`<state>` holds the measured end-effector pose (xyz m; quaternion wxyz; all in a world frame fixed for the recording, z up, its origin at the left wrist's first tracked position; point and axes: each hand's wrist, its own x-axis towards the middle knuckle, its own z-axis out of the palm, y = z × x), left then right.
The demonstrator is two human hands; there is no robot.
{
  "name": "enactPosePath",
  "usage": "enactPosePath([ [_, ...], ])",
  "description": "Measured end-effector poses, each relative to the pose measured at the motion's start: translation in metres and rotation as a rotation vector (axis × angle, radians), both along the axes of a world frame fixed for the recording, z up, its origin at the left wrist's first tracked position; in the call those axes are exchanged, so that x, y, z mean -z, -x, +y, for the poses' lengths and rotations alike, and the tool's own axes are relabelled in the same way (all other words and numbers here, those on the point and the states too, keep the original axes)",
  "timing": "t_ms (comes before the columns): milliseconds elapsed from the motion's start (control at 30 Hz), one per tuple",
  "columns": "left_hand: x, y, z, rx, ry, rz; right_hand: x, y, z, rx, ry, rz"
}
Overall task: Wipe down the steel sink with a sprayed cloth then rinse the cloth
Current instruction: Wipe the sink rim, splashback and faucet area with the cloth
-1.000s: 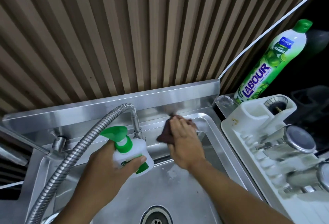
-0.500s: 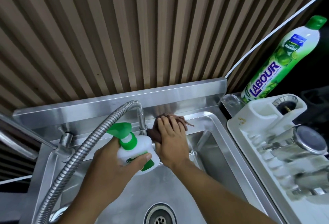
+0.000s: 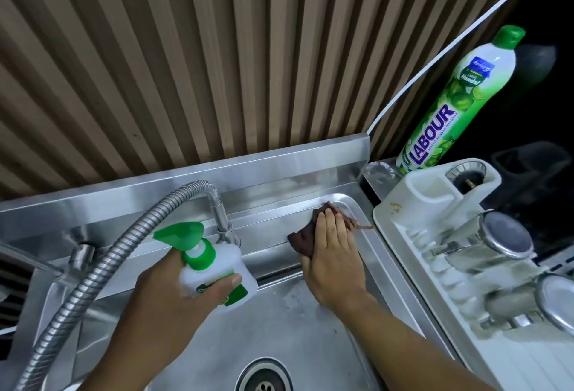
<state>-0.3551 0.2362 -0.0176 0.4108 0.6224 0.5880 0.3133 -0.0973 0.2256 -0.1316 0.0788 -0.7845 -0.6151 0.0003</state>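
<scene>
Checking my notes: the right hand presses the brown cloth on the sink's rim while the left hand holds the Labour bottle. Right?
No: in the head view the left hand holds the spray bottle; the Labour bottle stands untouched by the rack. The rest is right.

Left hand in a curled grip, right hand flat (palm down), both forearms outstretched.
</scene>
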Motion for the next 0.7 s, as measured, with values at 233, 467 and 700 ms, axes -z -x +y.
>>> enactPosePath([
  [233, 0.002, 0.002, -0.001, 0.031, -0.029, 0.012, -0.026, -0.029, 0.080, 0.445, 0.136, 0.181],
  [467, 0.000, 0.004, -0.005, 0.022, 0.003, 0.002, -0.015, -0.006, 0.054, 0.254, 0.068, 0.092],
  [700, -0.001, 0.007, -0.006, 0.013, -0.002, 0.014, -0.031, -0.006, 0.080, 0.454, 0.122, 0.189],
])
